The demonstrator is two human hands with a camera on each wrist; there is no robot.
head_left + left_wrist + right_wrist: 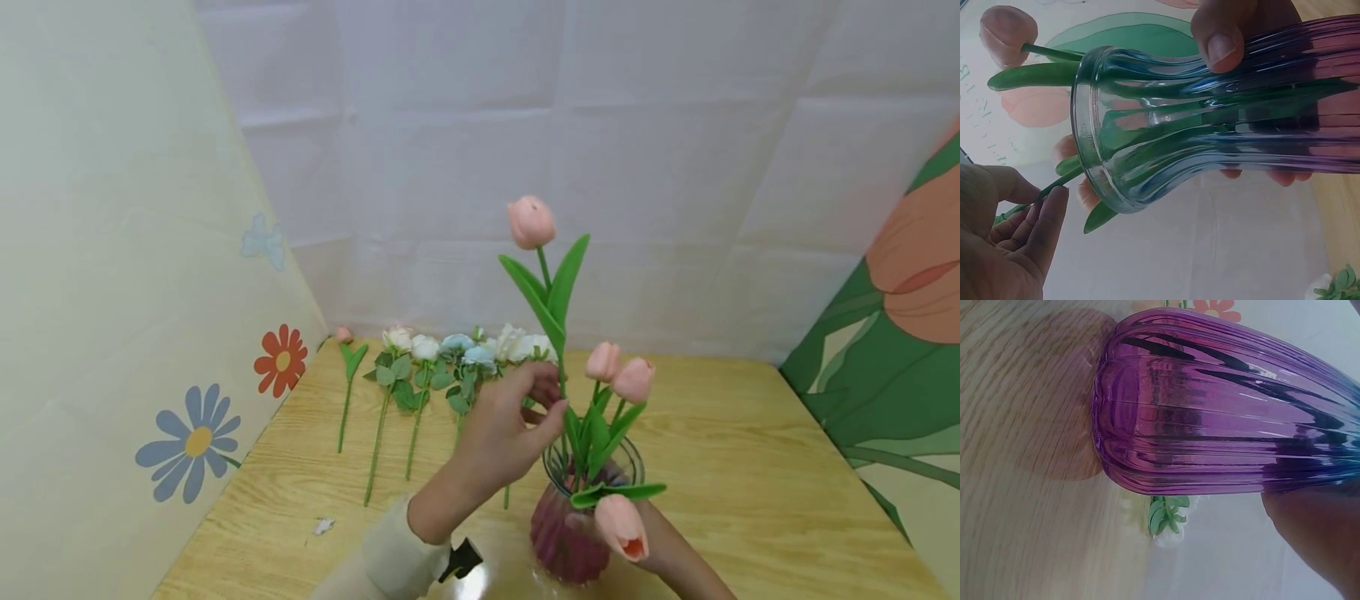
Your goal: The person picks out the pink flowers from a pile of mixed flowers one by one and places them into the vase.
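Observation:
My left hand (510,412) pinches the green stem of a pink tulip (532,222), which stands upright above the rim of a glass vase (566,537). In the left wrist view, thumb and fingertips (1054,200) meet on that stem just outside the vase mouth. Two pink tulips (633,380) rise from the vase, and another tulip (621,527) droops over its front rim. The vase is ribbed, clear bluish at the neck and purple-pink below. My right hand (1229,37) grips it round the upper body; the head view mostly hides that hand behind glass and flowers.
Left of the vase, a single pink tulip (347,392) lies on the wooden table (720,467) beside several white roses (397,337) and pale blue flowers (480,356). A small white scrap (324,526) lies nearer. White cloth (675,167) hangs behind; printed panels stand on both sides.

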